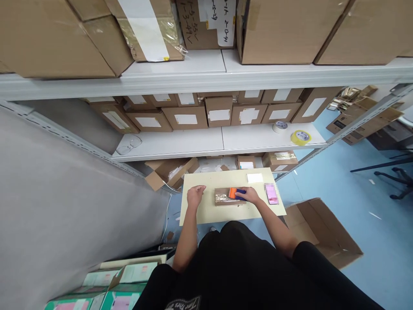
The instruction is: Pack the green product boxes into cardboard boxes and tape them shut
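Note:
On the pale yellow table (pixel 206 215) lies a small brown cardboard box (pixel 222 197) with shiny tape across its top. My right hand (pixel 249 195) is wrapped round an orange and dark blue tool (pixel 232 193), which rests on the box's right part. To the left of the box, apart from it, my left hand (pixel 195 196) hovers over the table with its fingers pressed together; anything between them is too small to make out. A white paper (pixel 254 178) lies behind the tool. Right of my right hand is a pink phone-like object (pixel 272 194).
Shelves (pixel 193 144) with labelled boxes (pixel 185 118) stand in front. White tape (pixel 279 126), yellow tape (pixel 300 137) and glasses (pixel 129 145) sit on the middle shelf. Open cartons stand on the right floor (pixel 322 232) and behind the table's left corner (pixel 171 172).

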`<state>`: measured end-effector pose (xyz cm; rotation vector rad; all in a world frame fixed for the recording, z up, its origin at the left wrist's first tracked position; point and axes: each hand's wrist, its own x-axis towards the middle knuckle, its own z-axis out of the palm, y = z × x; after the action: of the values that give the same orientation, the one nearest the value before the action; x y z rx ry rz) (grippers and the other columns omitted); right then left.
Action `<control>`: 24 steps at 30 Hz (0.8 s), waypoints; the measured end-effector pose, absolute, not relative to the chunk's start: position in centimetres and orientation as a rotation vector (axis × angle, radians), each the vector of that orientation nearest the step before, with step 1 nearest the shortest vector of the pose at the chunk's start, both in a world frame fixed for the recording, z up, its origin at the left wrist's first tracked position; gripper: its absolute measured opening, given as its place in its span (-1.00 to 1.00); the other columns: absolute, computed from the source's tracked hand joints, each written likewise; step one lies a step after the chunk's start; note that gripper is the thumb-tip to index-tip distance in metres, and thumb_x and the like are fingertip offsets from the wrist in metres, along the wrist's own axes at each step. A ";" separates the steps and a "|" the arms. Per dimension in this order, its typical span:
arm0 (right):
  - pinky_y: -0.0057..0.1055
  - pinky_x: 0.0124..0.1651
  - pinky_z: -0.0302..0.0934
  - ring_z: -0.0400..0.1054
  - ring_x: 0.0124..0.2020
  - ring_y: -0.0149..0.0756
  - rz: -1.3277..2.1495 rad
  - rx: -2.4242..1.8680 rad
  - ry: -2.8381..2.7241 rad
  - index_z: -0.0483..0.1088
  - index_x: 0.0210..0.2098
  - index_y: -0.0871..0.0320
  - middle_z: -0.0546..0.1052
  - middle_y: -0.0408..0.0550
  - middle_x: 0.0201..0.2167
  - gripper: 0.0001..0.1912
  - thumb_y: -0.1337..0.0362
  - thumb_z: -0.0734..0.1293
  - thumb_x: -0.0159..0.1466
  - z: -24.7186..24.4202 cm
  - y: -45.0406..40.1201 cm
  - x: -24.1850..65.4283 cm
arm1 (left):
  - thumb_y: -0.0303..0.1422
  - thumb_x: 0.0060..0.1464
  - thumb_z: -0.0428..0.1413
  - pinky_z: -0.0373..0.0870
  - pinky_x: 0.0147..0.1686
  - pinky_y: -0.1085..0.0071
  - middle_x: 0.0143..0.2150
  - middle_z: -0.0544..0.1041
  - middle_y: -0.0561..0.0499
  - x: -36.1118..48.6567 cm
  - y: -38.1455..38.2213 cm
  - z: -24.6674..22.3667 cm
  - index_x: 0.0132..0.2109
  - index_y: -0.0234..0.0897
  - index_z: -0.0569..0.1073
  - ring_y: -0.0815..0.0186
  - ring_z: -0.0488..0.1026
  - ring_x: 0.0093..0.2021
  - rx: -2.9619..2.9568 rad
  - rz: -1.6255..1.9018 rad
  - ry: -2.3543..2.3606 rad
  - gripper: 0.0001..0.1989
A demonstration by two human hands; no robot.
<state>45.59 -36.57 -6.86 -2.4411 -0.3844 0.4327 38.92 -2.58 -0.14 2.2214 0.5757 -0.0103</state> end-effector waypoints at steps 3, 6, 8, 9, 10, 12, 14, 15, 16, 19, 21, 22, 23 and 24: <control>-0.37 -0.32 0.21 0.53 -0.31 -0.12 0.446 -2.521 -0.409 0.63 -0.28 0.02 0.68 -0.03 -0.36 -0.43 -0.32 0.29 0.27 -7.6 -36.1 45.6 | -0.14 0.15 0.16 0.37 -0.36 0.41 -0.52 0.59 0.05 38.4 -1.6 -3.6 -0.25 -0.16 0.70 0.24 0.54 -0.39 2.124 -0.030 0.610 -0.73; -0.39 -0.31 0.20 0.54 -0.30 -0.12 0.466 -2.580 -0.429 0.64 -0.28 0.02 0.68 -0.03 -0.37 -0.42 -0.33 0.29 0.26 -7.5 -35.5 45.7 | -0.11 0.10 0.19 0.40 -0.35 0.41 -0.53 0.58 0.06 38.0 -0.4 -6.9 -0.26 -0.19 0.70 0.25 0.52 -0.41 1.982 -0.039 0.662 -0.71; -0.40 -0.31 0.19 0.54 -0.30 -0.12 0.473 -2.605 -0.434 0.65 -0.28 0.02 0.68 -0.03 -0.37 -0.42 -0.32 0.29 0.26 -7.4 -35.0 45.8 | -0.09 0.06 0.23 0.42 -0.36 0.41 -0.53 0.58 0.03 37.8 0.0 -8.9 -0.24 -0.24 0.70 0.27 0.52 -0.42 1.873 -0.061 0.702 -0.67; -0.40 -0.30 0.19 0.54 -0.30 -0.13 0.470 -2.616 -0.435 0.65 -0.28 0.02 0.69 -0.03 -0.37 -0.42 -0.32 0.29 0.27 -7.3 -34.8 45.8 | -0.07 0.05 0.25 0.43 -0.36 0.40 -0.53 0.58 0.01 37.7 0.1 -9.9 -0.23 -0.28 0.70 0.27 0.51 -0.43 1.833 -0.075 0.717 -0.65; -0.40 -0.29 0.19 0.54 -0.30 -0.13 0.468 -2.628 -0.433 0.65 -0.27 0.02 0.69 -0.03 -0.37 -0.42 -0.32 0.29 0.27 -7.2 -34.6 45.8 | -0.06 0.04 0.26 0.44 -0.37 0.40 -0.54 0.57 0.00 37.6 0.0 -10.8 -0.22 -0.31 0.70 0.28 0.50 -0.44 1.806 -0.088 0.730 -0.61; -0.41 -0.28 0.18 0.54 -0.30 -0.14 0.463 -2.654 -0.416 0.65 -0.26 0.03 0.69 -0.03 -0.36 -0.42 -0.31 0.29 0.27 -7.2 -34.4 45.7 | 0.00 0.03 0.26 0.45 -0.39 0.39 -0.55 0.56 -0.02 37.5 -0.5 -12.3 -0.20 -0.37 0.70 0.29 0.48 -0.47 1.776 -0.112 0.746 -0.53; -0.41 -0.27 0.19 0.55 -0.29 -0.13 0.458 -2.677 -0.389 0.64 -0.26 0.05 0.69 -0.02 -0.35 -0.42 -0.31 0.29 0.27 -7.1 -34.3 45.6 | 0.08 0.02 0.25 0.44 -0.43 0.39 -0.57 0.54 -0.03 37.4 -1.2 -13.6 -0.17 -0.40 0.70 0.31 0.46 -0.50 1.741 -0.133 0.758 -0.44; -0.41 -0.26 0.19 0.55 -0.28 -0.13 0.459 -2.683 -0.379 0.64 -0.25 0.05 0.69 -0.02 -0.34 -0.42 -0.31 0.29 0.27 -7.1 -34.2 45.5 | 0.11 0.01 0.25 0.44 -0.44 0.39 -0.57 0.53 -0.03 37.4 -1.5 -14.2 -0.17 -0.41 0.70 0.32 0.45 -0.51 1.725 -0.142 0.764 -0.41; -0.41 -0.26 0.19 0.55 -0.27 -0.12 0.463 -2.684 -0.376 0.64 -0.24 0.05 0.69 -0.02 -0.33 -0.42 -0.30 0.30 0.27 -7.0 -34.2 45.5 | 0.13 0.00 0.24 0.43 -0.45 0.40 -0.58 0.52 -0.02 37.4 -1.9 -14.7 -0.17 -0.42 0.70 0.32 0.44 -0.52 1.710 -0.153 0.768 -0.38; -0.40 -0.21 0.22 0.55 -0.24 -0.11 0.463 -2.682 -0.390 0.64 -0.22 0.05 0.70 0.00 -0.31 -0.44 -0.29 0.31 0.27 -6.9 -34.0 45.5 | 0.15 -0.01 0.24 0.41 -0.46 0.42 -0.61 0.48 0.00 37.8 -2.8 -16.1 -0.18 -0.42 0.70 0.34 0.42 -0.53 1.677 -0.197 0.774 -0.36; -0.39 -0.16 0.24 0.54 -0.23 -0.10 0.428 -2.676 -0.403 0.64 -0.22 0.07 0.69 0.02 -0.30 -0.43 -0.29 0.32 0.27 -7.0 -33.9 45.5 | 0.15 0.01 0.23 0.39 -0.46 0.43 -0.61 0.48 0.01 38.0 -3.5 -16.9 -0.20 -0.41 0.70 0.34 0.42 -0.51 1.664 -0.234 0.769 -0.38; -0.38 -0.14 0.24 0.54 -0.23 -0.10 0.406 -2.671 -0.406 0.64 -0.23 0.08 0.69 0.04 -0.31 -0.43 -0.29 0.32 0.26 -7.1 -33.9 45.5 | 0.15 0.03 0.22 0.39 -0.46 0.43 -0.60 0.48 0.00 38.2 -3.9 -17.2 -0.20 -0.41 0.70 0.34 0.43 -0.50 1.660 -0.253 0.766 -0.38; -0.37 -0.14 0.25 0.53 -0.24 -0.10 0.388 -2.667 -0.404 0.63 -0.24 0.09 0.68 0.04 -0.31 -0.42 -0.29 0.32 0.26 -7.2 -33.8 45.5 | 0.14 0.05 0.22 0.39 -0.45 0.43 -0.58 0.50 0.00 38.2 -4.4 -17.5 -0.19 -0.40 0.69 0.34 0.43 -0.50 1.657 -0.271 0.764 -0.39; -0.37 -0.15 0.24 0.53 -0.25 -0.11 0.376 -2.665 -0.397 0.62 -0.25 0.10 0.67 0.04 -0.32 -0.42 -0.29 0.31 0.26 -7.3 -33.8 45.5 | 0.13 0.06 0.21 0.40 -0.44 0.42 -0.55 0.52 -0.01 38.2 -5.0 -17.7 -0.17 -0.40 0.68 0.33 0.44 -0.50 1.650 -0.286 0.764 -0.40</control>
<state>45.54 -33.80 -7.28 -2.6647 -0.3972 0.3765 38.19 -5.03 -17.66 1.6496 0.7644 -0.2861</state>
